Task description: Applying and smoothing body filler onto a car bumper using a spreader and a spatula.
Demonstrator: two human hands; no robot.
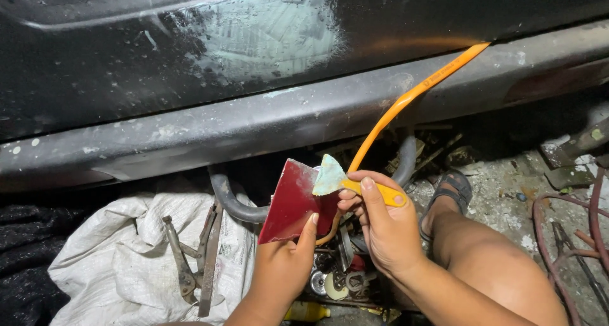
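My left hand (pixel 282 262) pinches a dark red flat card (pixel 293 204); my right hand (pixel 380 221) grips a yellow-handled putty scraper (pixel 339 181) against it. Near left, a white woven sack (pixel 127 250) lies below the dark car panel (pixel 95 66).

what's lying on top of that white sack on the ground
Rusty long-handled pliers-like metal tools lie on the white sack. Whatever is under or inside the sack is covered.
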